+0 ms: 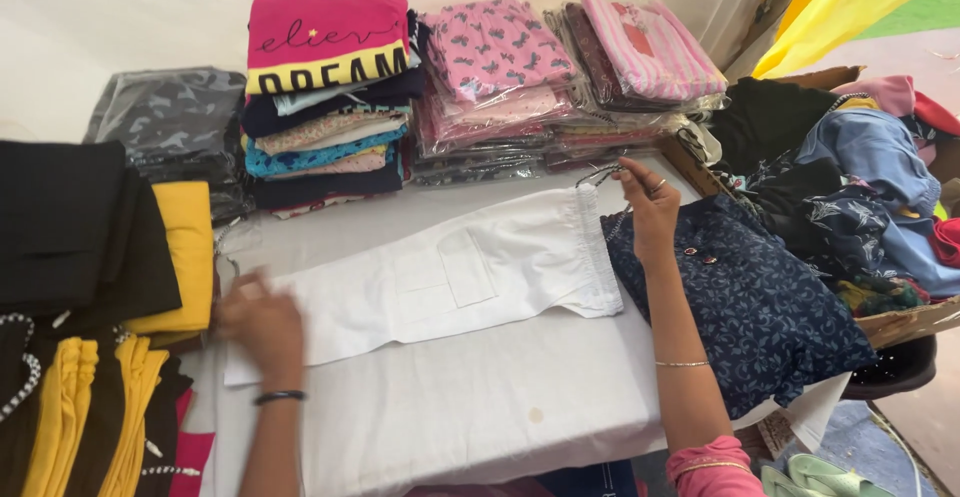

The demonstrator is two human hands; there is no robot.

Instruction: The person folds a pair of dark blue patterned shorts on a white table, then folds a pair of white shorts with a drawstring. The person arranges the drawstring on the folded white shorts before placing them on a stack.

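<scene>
Both of my hands were on one pair of white trousers laid flat on the table: my left hand, blurred, pressed loosely spread on the leg end at the near left, while my right hand pinched the waistband end at the far right between thumb and fingers. One dark bangle sat on my left wrist, one thin gold one on my right forearm.

Three stacks of folded clothes stood along the back: one unwrapped stack topped by a pink and yellow top, and two stacks in clear plastic bags, one topped in pink print, one in pink stripes. One grey patterned bundle lay left of them. Black and yellow garments were piled at the left edge; one dark blue printed garment lay just beside my right hand, touching the waistband.

A white cloth covered the table, with a pale wall behind and a cardboard box heaped with clothes at the right.

Its long axis ran left to right, slightly tilted, waistband pointing right and away from me.
</scene>
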